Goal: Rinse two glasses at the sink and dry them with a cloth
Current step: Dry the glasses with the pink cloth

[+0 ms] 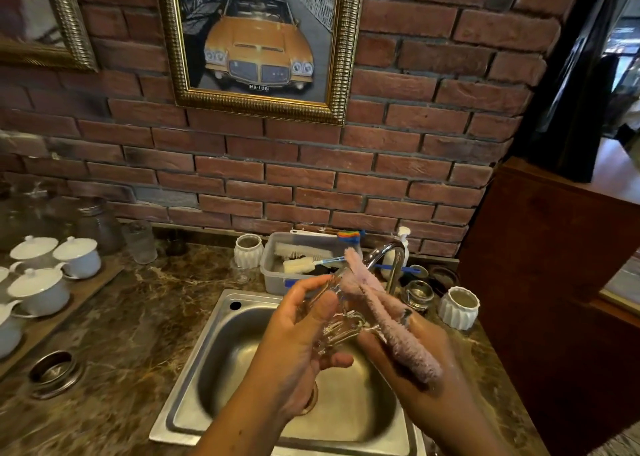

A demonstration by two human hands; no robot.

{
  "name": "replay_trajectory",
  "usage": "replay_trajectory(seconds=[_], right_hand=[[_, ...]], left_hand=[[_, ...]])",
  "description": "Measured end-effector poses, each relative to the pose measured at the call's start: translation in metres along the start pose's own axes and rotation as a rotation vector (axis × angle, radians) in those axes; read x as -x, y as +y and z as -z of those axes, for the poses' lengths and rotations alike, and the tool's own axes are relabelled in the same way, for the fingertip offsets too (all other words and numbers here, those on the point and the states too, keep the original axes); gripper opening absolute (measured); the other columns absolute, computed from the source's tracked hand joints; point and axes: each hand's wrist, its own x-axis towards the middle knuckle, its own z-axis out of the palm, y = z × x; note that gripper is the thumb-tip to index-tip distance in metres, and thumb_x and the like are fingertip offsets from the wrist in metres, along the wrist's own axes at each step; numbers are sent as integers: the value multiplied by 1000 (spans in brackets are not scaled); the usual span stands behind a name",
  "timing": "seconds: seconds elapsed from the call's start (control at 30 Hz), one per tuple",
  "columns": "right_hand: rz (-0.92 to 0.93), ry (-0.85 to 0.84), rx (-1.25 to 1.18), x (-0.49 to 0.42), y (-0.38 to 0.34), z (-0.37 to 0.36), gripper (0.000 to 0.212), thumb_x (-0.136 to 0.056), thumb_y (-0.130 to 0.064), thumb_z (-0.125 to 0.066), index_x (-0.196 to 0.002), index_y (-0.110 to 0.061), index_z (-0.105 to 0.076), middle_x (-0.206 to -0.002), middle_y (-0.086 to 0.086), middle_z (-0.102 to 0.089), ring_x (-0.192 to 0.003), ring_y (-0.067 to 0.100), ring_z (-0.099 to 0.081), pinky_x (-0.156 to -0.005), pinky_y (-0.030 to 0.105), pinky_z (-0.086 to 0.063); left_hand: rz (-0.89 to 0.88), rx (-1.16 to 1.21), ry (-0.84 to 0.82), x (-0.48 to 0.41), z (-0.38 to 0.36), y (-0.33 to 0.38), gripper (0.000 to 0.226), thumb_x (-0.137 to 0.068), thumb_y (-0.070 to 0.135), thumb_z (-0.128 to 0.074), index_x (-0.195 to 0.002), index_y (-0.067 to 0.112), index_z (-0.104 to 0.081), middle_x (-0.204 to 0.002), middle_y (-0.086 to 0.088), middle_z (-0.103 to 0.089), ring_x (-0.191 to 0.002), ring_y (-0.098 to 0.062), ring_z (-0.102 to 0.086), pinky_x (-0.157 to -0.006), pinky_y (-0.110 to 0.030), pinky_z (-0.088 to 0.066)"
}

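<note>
A red brick wall [415, 137] fills the far side, with a gold-framed picture [259, 40] of a yellow car hung on it. Below runs a dark marbled counter [131, 334], and a steel sink [214, 369] is set into it at the near middle. On the left, a wooden tray [86, 293] carries white lidded cups [38, 291]. A clear plastic tub [273, 258] of brushes stands just beyond the sink.

Both forearms reach in from the near edge and meet above the basin. The left hand [298, 348] is turned palm-right, its fingers and thumb curled round the glass [332, 320]. The right hand [415, 355] lies palm-up just to the right, holding the pink cloth [391, 327] along its palm; how tightly its fingers close on the fabric cannot be told.

The cloth is a long fuzzy strip slanting from the near right up to the far left, its far end rising past the glass. The glass, blurred, hangs over the sink between the hands, tilted, its long axis running from low and near to high and far. Which end is the rim is unclear.

The curved faucet [388, 251] stands behind the cloth, and a white ribbed pot [459, 306] sits on the counter to the right.
</note>
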Motion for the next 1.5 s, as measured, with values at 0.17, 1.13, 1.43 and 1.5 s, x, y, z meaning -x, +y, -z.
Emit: replay_trajectory(seconds=[0.17,1.13,1.43,1.5], right_hand=[[-52,-199,48,-5,7,-7,26,-95,-52,-55,-106,-34,-71,-102,-18,-72,-96,4,-69,-78,36,-59],[-374,-110,-554,4,-15,-16,17,-87,-32,-66,-101,-34,-76,-108,-8,-76,-101,11,-71,-86,29,-55],[53,-313,432,-7,-3,-17,29,-90,-47,-58,-118,-42,-65,-116,-26,-64,-114,-7,-53,-86,0,-33],[257,-342,607,-7,6,-18,24,-89,-42,-57,-112,-46,-64,-114,-27,-66,-113,-9,-45,-95,10,-33]], left_hand=[[-9,-73,69,-3,3,3,38,-80,41,-64,-106,15,-71,-93,-15,-75,-70,-23,-71,-52,-32,-49],[-598,-607,102,-12,2,-11,27,-92,32,-50,-84,17,-70,-82,-5,-68,-75,-13,-64,-61,-30,-52],[276,-270,149,-18,0,15,23,-98,30,-54,-87,14,-66,-64,-2,-65,-50,-14,-54,-36,-16,-31],[452,-186,102,-17,3,23,24,-96,33,-56,-85,14,-67,-56,0,-63,-44,-13,-51,-34,-12,-25]])
